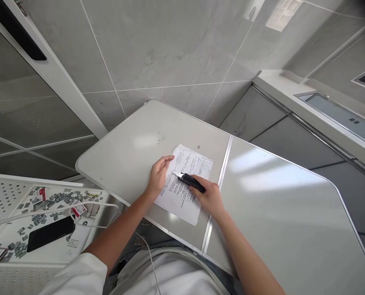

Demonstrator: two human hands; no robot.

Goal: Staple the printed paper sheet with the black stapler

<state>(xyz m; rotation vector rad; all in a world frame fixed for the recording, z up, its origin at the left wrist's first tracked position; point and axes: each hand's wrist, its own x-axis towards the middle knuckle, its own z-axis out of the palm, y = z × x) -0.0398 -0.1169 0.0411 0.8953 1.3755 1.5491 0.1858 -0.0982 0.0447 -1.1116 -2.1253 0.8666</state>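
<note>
A white sheet of printed paper (182, 205) lies at a slant on the folding table, near its seam. My left hand (159, 174) is at the sheet's left edge, with thumb and fingers closed on it. Gripped in my right hand (209, 196) is a black stapler (191, 181), its silver metal end pointing left over the middle of the text. Whether its jaws touch the paper cannot be made out. Small loose staples (160, 138) are scattered on the tabletop beyond the paper, and a couple more lie just past its far edge.
The pale table (280, 213) has a metal rim and reaches far right. Lower left, a white tray (51, 256) bears strewn grey staple strips, small red-and-white boxes and a black phone (50, 233). A white cable (47, 210) loops over it. Grey tiled walls stand behind.
</note>
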